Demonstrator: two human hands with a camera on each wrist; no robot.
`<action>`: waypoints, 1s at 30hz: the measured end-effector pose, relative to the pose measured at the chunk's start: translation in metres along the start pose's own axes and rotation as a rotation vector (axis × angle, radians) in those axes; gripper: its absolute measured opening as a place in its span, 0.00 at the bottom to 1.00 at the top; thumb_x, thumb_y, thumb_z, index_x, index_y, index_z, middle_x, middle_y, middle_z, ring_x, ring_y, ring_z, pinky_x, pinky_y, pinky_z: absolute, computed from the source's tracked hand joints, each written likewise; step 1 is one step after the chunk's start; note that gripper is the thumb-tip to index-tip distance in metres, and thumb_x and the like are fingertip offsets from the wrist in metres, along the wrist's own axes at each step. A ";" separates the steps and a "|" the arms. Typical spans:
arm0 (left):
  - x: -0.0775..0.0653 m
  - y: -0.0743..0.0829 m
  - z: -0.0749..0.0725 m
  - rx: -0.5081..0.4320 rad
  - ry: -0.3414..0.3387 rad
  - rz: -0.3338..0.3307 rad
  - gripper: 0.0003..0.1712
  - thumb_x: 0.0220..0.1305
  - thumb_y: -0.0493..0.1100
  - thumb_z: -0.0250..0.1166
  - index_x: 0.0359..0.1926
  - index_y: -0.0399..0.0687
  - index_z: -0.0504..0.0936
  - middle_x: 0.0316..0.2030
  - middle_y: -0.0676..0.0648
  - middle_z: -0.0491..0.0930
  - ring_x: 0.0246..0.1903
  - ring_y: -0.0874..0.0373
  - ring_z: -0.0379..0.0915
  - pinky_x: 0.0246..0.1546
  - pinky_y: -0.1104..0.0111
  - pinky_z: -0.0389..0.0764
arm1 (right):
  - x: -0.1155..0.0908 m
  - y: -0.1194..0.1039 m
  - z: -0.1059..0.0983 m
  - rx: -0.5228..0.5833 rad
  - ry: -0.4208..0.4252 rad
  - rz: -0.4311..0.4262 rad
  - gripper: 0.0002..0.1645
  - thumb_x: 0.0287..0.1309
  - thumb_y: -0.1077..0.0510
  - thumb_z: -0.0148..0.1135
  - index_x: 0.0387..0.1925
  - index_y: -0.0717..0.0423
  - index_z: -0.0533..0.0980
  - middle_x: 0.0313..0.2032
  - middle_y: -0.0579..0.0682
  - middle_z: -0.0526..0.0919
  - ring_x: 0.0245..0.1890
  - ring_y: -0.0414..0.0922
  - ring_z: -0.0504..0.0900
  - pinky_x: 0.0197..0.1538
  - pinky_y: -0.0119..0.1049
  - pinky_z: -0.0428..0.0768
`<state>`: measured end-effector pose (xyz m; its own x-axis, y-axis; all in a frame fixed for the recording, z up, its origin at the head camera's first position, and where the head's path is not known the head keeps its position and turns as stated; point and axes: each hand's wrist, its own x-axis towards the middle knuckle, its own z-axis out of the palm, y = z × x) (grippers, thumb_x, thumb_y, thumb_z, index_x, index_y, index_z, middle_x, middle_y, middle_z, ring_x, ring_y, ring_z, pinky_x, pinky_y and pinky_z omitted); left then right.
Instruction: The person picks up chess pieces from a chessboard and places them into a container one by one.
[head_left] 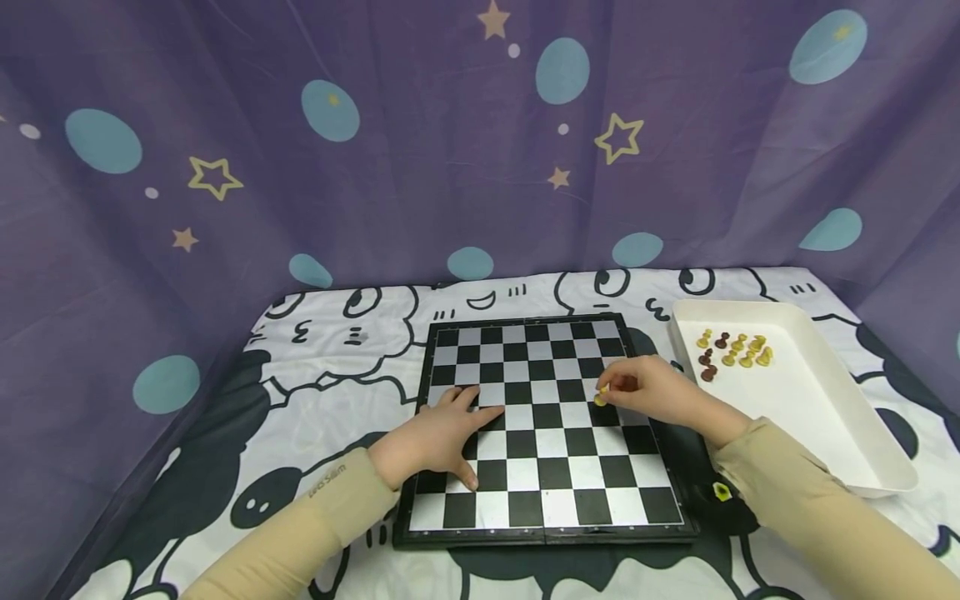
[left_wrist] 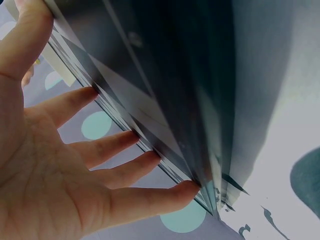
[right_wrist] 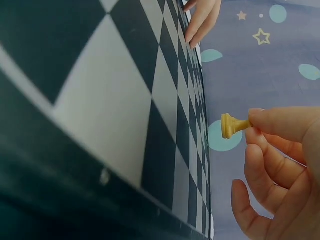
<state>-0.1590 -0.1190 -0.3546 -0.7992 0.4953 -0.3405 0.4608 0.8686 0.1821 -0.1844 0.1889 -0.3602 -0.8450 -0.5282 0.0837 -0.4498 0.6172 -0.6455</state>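
A black-and-white chessboard [head_left: 557, 507] with a black rim lies flat on the cloth in the head view. My left hand [head_left: 435, 437] rests at its left side, fingers spread, and in the left wrist view the fingertips [left_wrist: 148, 156] touch the board's surface. Over the right part of the board, my right hand [head_left: 645, 390] pinches a small yellow chess piece [right_wrist: 230, 126] between thumb and fingers. The piece's flared base points toward the board, apart from it in the right wrist view. Its top is hidden by the fingertips.
To the board's right stands a white tray [head_left: 802, 417] with several yellow chess pieces [head_left: 746, 361] and dark brown chess pieces [head_left: 707, 374] near its far left. A cartoon-patterned cloth [head_left: 322, 433] covers the table. Behind hangs a purple curtain [head_left: 450, 167].
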 end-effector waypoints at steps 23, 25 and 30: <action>-0.001 0.001 -0.001 0.005 0.002 0.002 0.58 0.35 0.57 0.79 0.70 0.59 0.62 0.70 0.38 0.53 0.68 0.36 0.48 0.54 0.34 0.63 | -0.041 0.019 -0.045 -0.127 0.159 0.088 0.05 0.56 0.62 0.65 0.36 0.57 0.82 0.27 0.46 0.83 0.27 0.33 0.76 0.30 0.31 0.75; -0.001 0.001 -0.001 0.006 0.003 0.003 0.58 0.35 0.57 0.79 0.70 0.58 0.63 0.70 0.38 0.53 0.68 0.36 0.48 0.54 0.34 0.63 | -0.044 0.023 -0.051 -0.144 0.169 0.086 0.05 0.56 0.62 0.64 0.36 0.57 0.82 0.27 0.46 0.83 0.27 0.32 0.76 0.30 0.31 0.76; -0.001 0.002 0.000 0.007 0.001 0.001 0.58 0.35 0.57 0.78 0.70 0.59 0.62 0.70 0.38 0.53 0.68 0.36 0.48 0.55 0.35 0.63 | -0.049 0.035 -0.065 -0.164 0.201 0.082 0.04 0.56 0.63 0.64 0.35 0.57 0.82 0.25 0.47 0.83 0.25 0.31 0.76 0.29 0.30 0.75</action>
<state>-0.1573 -0.1183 -0.3536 -0.7993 0.4962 -0.3391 0.4642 0.8681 0.1761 -0.1774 0.2747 -0.3374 -0.9138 -0.3557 0.1960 -0.4041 0.7482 -0.5262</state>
